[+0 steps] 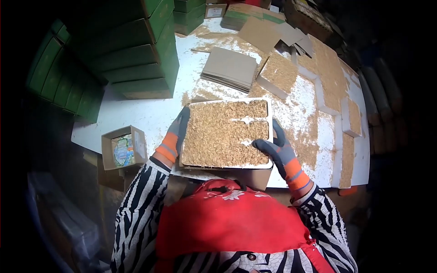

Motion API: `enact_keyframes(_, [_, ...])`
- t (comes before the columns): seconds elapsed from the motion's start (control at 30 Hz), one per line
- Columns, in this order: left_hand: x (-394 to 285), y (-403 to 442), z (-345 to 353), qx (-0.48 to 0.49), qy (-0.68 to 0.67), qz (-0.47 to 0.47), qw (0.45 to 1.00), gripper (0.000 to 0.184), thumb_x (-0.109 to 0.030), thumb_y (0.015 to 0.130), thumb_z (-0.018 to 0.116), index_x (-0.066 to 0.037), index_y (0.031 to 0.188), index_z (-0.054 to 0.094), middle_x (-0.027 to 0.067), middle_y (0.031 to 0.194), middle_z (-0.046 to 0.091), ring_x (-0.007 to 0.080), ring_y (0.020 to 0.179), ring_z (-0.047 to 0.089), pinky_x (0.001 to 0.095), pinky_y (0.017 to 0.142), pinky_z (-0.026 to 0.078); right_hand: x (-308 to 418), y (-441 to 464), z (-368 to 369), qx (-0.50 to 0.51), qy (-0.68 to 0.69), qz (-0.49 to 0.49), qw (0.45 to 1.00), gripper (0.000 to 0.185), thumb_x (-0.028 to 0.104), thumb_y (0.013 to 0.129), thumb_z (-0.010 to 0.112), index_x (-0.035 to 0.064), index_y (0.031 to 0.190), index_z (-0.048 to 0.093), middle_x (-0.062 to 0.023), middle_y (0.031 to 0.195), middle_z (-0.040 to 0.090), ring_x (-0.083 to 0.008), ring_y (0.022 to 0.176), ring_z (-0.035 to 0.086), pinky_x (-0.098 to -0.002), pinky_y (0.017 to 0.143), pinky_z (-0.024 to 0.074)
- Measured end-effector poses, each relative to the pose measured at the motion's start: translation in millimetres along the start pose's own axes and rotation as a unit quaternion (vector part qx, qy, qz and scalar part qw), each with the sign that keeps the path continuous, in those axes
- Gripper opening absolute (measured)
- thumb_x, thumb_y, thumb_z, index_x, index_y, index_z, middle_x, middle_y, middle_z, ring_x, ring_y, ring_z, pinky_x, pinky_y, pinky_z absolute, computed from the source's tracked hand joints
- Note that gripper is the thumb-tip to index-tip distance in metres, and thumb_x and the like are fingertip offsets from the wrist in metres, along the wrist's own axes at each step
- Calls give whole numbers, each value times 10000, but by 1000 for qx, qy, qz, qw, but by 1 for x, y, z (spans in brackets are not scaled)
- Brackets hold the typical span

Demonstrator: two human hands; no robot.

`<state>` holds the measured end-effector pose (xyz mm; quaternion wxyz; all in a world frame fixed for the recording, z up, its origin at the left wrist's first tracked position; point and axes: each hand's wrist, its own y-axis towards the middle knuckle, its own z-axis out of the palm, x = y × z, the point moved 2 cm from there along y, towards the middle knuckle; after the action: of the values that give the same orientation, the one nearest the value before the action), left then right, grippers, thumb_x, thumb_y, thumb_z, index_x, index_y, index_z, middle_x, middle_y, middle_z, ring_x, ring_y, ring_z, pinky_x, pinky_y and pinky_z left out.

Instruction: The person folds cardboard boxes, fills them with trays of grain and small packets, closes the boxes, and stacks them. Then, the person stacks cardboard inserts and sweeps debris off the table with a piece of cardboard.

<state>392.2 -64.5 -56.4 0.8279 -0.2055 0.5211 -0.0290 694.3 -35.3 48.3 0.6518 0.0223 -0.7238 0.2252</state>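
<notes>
Between my hands is a shallow white tray filled with light-brown shavings or husks; its white rim and small bare white patches show toward the right. My left hand, in a grey and orange glove, presses along the tray's left side, its fingertips partly hidden. On the right, my gloved right hand grips the edge, thumb over the top of the shavings and fingers along the outer side. Under the tray's near edge a cardboard box shows, mostly covered; whether the tray rests on it I cannot tell.
Green cardboard boxes stand in a tall stack at the back left. A small open box holds colourful packets. Behind the tray lie flat cardboard sheets. More shavings-filled trays line the right of the white table, which is strewn with shavings.
</notes>
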Motion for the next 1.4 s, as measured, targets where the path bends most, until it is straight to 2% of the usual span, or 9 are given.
enact_keyframes(0.1, [-17, -6, 7, -145, 365, 159, 906, 545, -385, 934, 495, -40, 1350, 427, 159, 1156, 577, 261, 1073, 541, 326, 931, 418, 3, 14, -12, 84, -230, 83, 966, 670, 366, 774, 736, -2, 1271, 478, -89, 894, 675, -154, 776, 629, -273, 674, 488])
enact_keyframes(0.2, [-59, -39, 49, -233, 649, 407, 599, 536, -303, 865, 584, -67, 1331, 464, 183, 1065, 571, 322, 1029, 532, 399, 906, 411, 16, 22, -8, 89, -576, 48, 811, 566, 473, 773, 691, 1, 1076, 612, -164, 878, 681, -276, 827, 652, -363, 734, 501])
enact_keyframes(0.37, [-56, -59, 82, 31, 807, 285, 516, 681, -468, 748, 659, -22, 1240, 506, 102, 1010, 546, 262, 957, 494, 381, 861, 369, -8, 37, 0, 123, -717, -2, 686, 460, 471, 843, 572, 39, 978, 657, -199, 913, 663, -328, 894, 640, -404, 790, 497])
enact_keyframes(0.5, [-41, -50, 104, 123, 932, 119, 320, 862, -597, 657, 681, 42, 1206, 504, 119, 965, 567, 228, 959, 527, 366, 831, 393, 2, 37, -24, 126, -431, -83, 890, 424, 374, 844, 613, 23, 1082, 619, -205, 896, 658, -325, 831, 644, -379, 752, 500])
enact_keyframes(0.8, [33, -16, 125, 50, 834, -30, 549, 846, -340, 728, 730, 71, 1342, 319, 192, 1111, 547, 305, 971, 609, 365, 801, 511, 11, 141, -110, 84, 24, -32, 996, 321, 226, 930, 558, 21, 1174, 584, -93, 892, 657, -146, 687, 626, -248, 563, 500])
enact_keyframes(0.93, [48, -14, 180, 136, 748, 53, 647, 616, -270, 838, 610, -29, 1352, 370, 184, 1134, 533, 334, 987, 576, 405, 818, 494, -27, 259, -75, 91, -74, -85, 989, 317, 225, 891, 605, 54, 1158, 599, -65, 896, 656, -119, 673, 620, -232, 546, 487])
enact_keyframes(1.07, [32, -60, 177, 140, 522, 148, 828, 515, -224, 851, 600, -31, 1304, 450, 201, 1289, 487, 370, 1111, 526, 402, 939, 447, -71, 372, -11, 72, -492, -315, 808, 646, 419, 748, 698, 137, 1297, 508, -162, 1358, 460, -317, 1268, 422, -385, 1022, 359])
enact_keyframes(1.27, [-74, -141, 66, -244, 537, 190, 785, 344, 54, 839, 518, 9, 1175, 578, 109, 1069, 636, 147, 960, 595, 273, 828, 473, -69, 384, 28, 59, -687, -304, 657, 752, 379, 743, 684, 108, 1374, 380, -146, 1387, 397, -337, 1258, 381, -431, 1018, 359])
enact_keyframes(1.4, [-82, -184, -102, -463, 562, 195, 657, 251, -99, 834, 592, -83, 1078, 648, 135, 1002, 648, 301, 914, 624, 350, 803, 494, -71, 359, 18, 129, -684, -323, 641, 536, 222, 849, 565, 122, 1354, 415, -147, 1378, 425, -338, 1234, 427, -410, 994, 402])
